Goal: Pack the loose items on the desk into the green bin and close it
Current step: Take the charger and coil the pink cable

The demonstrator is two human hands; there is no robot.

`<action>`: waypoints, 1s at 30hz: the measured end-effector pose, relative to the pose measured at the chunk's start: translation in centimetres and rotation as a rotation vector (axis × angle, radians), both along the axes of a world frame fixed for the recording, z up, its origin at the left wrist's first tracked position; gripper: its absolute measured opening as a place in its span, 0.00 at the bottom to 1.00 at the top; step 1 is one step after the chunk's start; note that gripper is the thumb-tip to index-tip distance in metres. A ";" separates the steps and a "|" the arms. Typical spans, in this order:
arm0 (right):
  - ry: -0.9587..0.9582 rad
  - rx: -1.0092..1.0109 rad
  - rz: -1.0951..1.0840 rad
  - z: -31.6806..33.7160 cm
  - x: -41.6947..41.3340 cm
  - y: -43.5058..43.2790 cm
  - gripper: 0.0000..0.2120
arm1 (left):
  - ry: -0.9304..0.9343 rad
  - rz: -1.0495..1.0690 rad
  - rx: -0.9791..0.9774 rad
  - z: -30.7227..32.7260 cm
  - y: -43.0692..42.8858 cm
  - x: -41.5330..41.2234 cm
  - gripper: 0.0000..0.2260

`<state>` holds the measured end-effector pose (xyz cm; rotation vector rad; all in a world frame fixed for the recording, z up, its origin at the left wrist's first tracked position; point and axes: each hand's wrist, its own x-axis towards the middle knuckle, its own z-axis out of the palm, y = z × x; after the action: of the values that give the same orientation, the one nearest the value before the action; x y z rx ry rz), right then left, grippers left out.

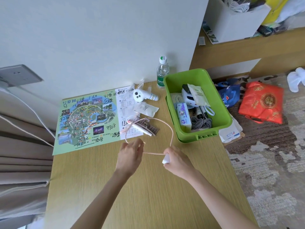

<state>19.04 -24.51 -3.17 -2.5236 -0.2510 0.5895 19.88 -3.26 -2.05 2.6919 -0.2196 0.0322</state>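
**A:** Where is the cable just now?

**B:** The pink cable (154, 153) is low in the middle of the frame, over the bare front of the desk (148, 195). The left grip (130, 152) pinches one stretch of it. The right grip (175, 160) is clenched round its white plug (166, 159). From the hands the cord arcs up toward the centre, and its loop lies over the brown comb (148, 128) and a corner of the map sheet (87, 119).

**A:** How will it handle?

**B:** Light and limp, I'd judge. It won't keep a shape, so a wide loop could snag the comb or drag the small packets (146, 109) just above it. The plug looks like the only stiff part with any weight, so that end is the sound place to hold. The cord itself is better gathered into coils and pinched where the turns cross.

**A:** And the bin?

**B:** The green bin (219, 111) stands open at centre right, by the desk's right edge. It already holds a tissue pack, a grey coiled cord and other small things, but it looks to have room on top. Something green lies beneath it, and I cannot tell whether that is the lid.

**A:** What else lies loose?

**B:** The white controller (140, 96) lies above the centre, and a water bottle (162, 75) stands behind the bin's upper-left corner.
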 end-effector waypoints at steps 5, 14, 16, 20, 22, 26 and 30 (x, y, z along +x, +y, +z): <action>0.133 -0.119 0.046 0.9 -0.4 -0.4 0.14 | 0.237 0.191 0.184 -0.9 2.8 0.2 0.07; 0.183 -0.133 0.069 2.0 -1.1 -1.0 0.33 | 0.206 0.335 0.069 -1.5 4.2 2.1 0.12; 0.126 -0.114 0.036 2.3 -0.7 -0.7 0.32 | 0.265 0.435 0.014 -1.7 4.3 3.7 0.14; 0.038 -0.045 -0.042 2.7 0.2 0.7 0.29 | 0.494 0.558 -0.139 -2.0 3.9 6.7 0.19; 0.008 0.002 -0.093 2.9 0.8 1.5 0.26 | 0.518 0.590 -0.215 -2.2 3.8 7.6 0.18; 0.061 0.188 -0.316 3.5 2.2 3.1 0.18 | 0.407 0.488 -0.293 -1.1 3.7 8.2 0.12; 0.254 0.684 -0.537 5.1 4.2 4.8 0.09 | 0.331 0.363 -0.430 2.4 4.3 7.9 0.10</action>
<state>23.27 -19.69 1.91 -1.7268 0.2751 0.4862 27.73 1.08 0.34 2.2302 0.3407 -0.2284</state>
